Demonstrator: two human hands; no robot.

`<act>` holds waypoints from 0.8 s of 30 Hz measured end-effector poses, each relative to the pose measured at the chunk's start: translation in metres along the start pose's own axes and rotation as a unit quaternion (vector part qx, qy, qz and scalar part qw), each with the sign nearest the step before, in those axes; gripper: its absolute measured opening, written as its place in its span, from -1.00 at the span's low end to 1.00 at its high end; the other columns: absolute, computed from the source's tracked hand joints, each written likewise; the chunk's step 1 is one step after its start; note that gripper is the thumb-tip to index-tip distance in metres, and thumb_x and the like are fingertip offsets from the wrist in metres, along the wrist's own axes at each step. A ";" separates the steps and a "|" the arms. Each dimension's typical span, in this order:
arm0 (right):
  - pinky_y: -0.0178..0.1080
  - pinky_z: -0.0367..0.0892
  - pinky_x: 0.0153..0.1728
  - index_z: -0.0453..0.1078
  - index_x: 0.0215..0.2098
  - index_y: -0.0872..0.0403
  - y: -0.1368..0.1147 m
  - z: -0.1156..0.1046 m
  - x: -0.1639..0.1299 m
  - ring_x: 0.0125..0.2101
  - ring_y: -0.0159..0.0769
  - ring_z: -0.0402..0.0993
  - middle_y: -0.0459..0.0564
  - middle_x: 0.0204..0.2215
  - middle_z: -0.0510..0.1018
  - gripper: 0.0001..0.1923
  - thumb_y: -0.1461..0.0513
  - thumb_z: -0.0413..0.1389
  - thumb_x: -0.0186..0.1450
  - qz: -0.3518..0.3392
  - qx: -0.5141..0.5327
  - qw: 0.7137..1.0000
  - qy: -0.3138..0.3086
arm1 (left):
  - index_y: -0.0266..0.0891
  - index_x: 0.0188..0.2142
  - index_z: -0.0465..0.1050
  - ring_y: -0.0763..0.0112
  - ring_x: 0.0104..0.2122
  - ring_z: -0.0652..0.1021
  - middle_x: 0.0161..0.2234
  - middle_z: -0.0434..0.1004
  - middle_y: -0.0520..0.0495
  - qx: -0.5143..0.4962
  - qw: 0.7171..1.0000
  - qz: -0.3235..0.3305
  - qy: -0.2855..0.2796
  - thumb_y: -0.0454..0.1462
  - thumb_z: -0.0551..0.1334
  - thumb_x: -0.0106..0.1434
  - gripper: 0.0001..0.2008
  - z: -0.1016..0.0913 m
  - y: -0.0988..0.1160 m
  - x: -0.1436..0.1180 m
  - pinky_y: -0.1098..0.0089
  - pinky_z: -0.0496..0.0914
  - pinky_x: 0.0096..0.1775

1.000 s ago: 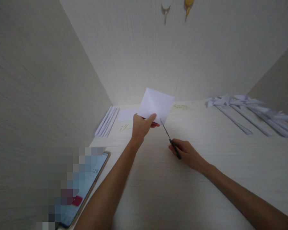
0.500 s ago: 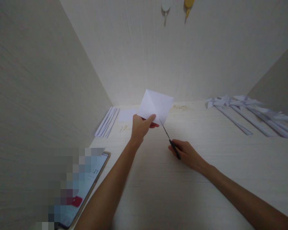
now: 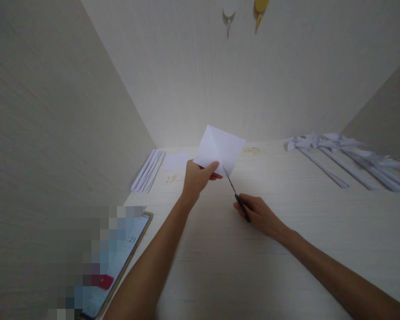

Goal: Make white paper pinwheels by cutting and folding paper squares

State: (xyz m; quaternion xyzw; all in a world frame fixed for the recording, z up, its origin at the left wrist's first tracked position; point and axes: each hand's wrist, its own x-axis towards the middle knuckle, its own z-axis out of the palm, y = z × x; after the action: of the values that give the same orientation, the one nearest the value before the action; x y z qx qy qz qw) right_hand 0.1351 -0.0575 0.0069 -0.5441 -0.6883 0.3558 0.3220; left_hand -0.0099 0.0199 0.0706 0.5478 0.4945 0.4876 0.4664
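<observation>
1. Above the pale tabletop (image 3: 200,266), our left hand (image 3: 197,180) grips the creased paper (image 3: 227,146) by its near edge, thumb pressed on top and fingers underneath.

2. We see a small change from half a second ago: the creased paper sits slightly farther right and a touch nearer to us, and our left hand shifts along with it.

3. Our right hand (image 3: 255,213) wraps around the dark handle of the scissors (image 3: 242,207) and holds nearly the same spot as before, so we judge that the adjustment comes from the paper side.

4. The scissors point away from us, their tip at the paper's near corner, just beside our left thumb. We cannot tell whether the blades are parted or how deep any slit runs.

5. For the cutting, we read this as the sheet being lined up or fed along the blade; the thumb's closeness to the tip calls for care.

6. Around us nothing else seems disturbed: long white strips (image 3: 149,171) and a flat sheet (image 3: 176,161) lie to the left, with folded paper shapes on sticks (image 3: 308,141) to the right and a phone (image 3: 120,262) at the near left.
</observation>
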 end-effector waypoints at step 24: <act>-0.37 0.02 -0.62 0.07 -0.63 0.07 0.001 0.000 0.000 -0.65 -0.46 0.10 -0.18 -0.71 0.20 -0.70 0.10 -0.11 0.19 0.003 -0.002 1.000 0.010 | -0.43 -0.58 0.37 0.38 -0.69 0.49 -0.68 0.44 -0.09 0.008 1.000 -0.012 -0.016 -0.31 0.27 -0.10 -0.84 0.002 0.000 -0.003 0.51 0.37 -0.66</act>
State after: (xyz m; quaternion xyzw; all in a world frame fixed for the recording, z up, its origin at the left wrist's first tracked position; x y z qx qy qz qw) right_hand 0.1354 -0.0572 0.0062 -0.5505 -0.6839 0.3500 0.3267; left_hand -0.0079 0.0169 0.0706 0.5535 0.4975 0.4691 0.4754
